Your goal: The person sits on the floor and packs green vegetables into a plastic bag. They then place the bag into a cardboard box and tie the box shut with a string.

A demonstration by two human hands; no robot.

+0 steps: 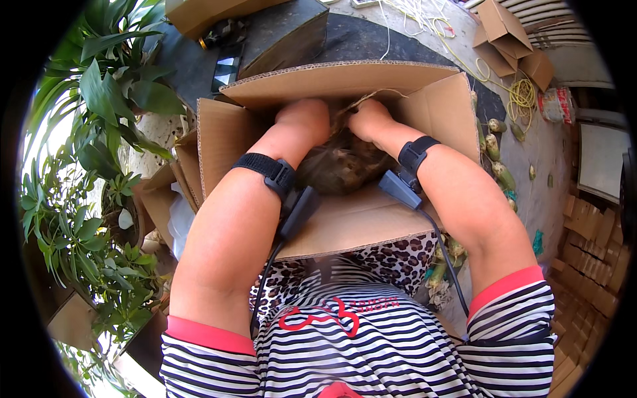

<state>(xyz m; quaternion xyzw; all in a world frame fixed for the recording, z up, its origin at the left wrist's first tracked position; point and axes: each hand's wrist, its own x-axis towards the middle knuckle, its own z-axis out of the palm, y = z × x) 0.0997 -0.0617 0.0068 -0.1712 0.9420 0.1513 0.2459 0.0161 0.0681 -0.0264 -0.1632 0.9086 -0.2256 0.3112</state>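
Note:
Both my arms reach into an open cardboard box (371, 222) in front of me. Inside lies a dark brown, crumpled bundle (345, 169) that looks like a thin see-through bag with brownish contents. My right hand (369, 121) is closed at the bundle's upper end, its fingers curled around gathered brownish material. A thin dry strand (385, 91) sticks out above that hand. On the other side of the bundle, my left hand (304, 118) is bent down into the box, and its fingers are hidden.
Raised flaps surround the box. Leafy green plants (99, 132) stand at the left. Several pale green root vegetables (494, 146) lie on the floor at the right, near a coil of yellow cord (522, 99) and small cardboard boxes (504, 33). Black sheeting (358, 43) lies beyond the box.

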